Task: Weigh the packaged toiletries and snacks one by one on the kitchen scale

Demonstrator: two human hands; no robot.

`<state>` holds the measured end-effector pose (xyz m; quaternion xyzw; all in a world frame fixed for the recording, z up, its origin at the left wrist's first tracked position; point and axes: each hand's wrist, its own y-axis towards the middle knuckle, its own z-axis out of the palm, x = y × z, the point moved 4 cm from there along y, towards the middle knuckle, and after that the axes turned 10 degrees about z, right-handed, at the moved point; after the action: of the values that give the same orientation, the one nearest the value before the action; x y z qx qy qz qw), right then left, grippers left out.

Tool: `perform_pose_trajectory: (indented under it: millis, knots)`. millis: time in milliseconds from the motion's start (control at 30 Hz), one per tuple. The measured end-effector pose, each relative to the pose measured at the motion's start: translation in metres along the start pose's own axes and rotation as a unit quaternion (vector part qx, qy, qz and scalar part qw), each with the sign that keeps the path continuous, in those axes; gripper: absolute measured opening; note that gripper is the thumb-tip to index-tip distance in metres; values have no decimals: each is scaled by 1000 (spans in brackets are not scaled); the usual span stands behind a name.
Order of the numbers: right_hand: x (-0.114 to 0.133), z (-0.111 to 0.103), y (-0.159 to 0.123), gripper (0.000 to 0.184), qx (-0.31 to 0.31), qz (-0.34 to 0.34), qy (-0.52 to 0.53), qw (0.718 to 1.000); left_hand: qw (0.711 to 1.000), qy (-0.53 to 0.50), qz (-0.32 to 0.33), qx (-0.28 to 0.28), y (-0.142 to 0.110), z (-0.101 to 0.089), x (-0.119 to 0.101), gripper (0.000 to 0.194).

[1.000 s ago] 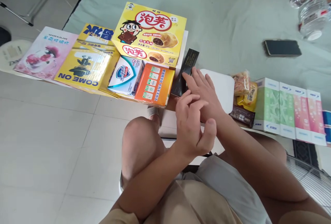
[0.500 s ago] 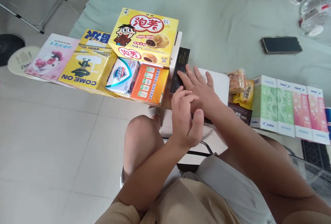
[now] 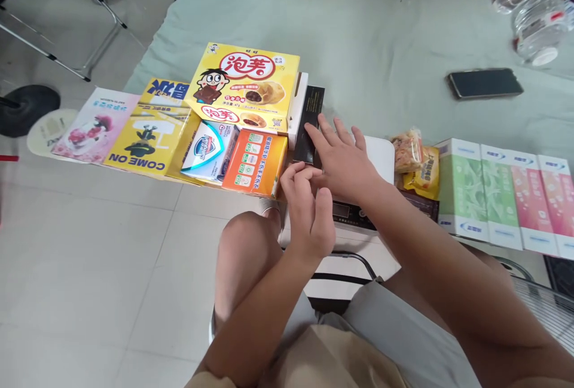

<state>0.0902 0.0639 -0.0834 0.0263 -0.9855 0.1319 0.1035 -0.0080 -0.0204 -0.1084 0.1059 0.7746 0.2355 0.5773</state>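
Observation:
My right hand [image 3: 343,161] lies flat with its fingers stretched out, the fingertips resting on a slim black box [image 3: 309,114] beside the white scale platform [image 3: 382,156]. My left hand [image 3: 307,214] hovers just in front of it, fingers curled loosely and apart, touching the near end of the black box and the right hand. It holds nothing. To the left stands a yellow puff-pastry box [image 3: 244,86] on an orange box [image 3: 255,162] and a Safeguard soap box [image 3: 207,150].
Yellow "COME ON" box [image 3: 146,140] and a pink booklet [image 3: 94,125] lie further left. Snack packets [image 3: 415,158] and a row of green and pink boxes [image 3: 497,194] sit right. A phone [image 3: 484,83] and a water bottle [image 3: 540,32] rest on the green cloth.
The left hand has dropped lower and closer to the black box, its fingers curling in. The right hand stays flat on the box. The view has tilted slightly.

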Motion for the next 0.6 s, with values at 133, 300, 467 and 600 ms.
perform_pose_trajectory:
  millis: [133,300,467,600]
  knots:
    - [-1,-2,2,86,-4,2,15,1000,1000,-4,-26,2,5,3,5,44]
    - [-25,-29,-48,70,-94,-9,65,993,999,-25,38,-21,5,2,-9,30]
    - [-93,-60,-121,45,-150,29,134,979,991,-87,92,44,-2,14,-22,23]
    - [-152,-74,-151,43,-182,120,136,966,983,-115,81,120,-9,39,-45,23]
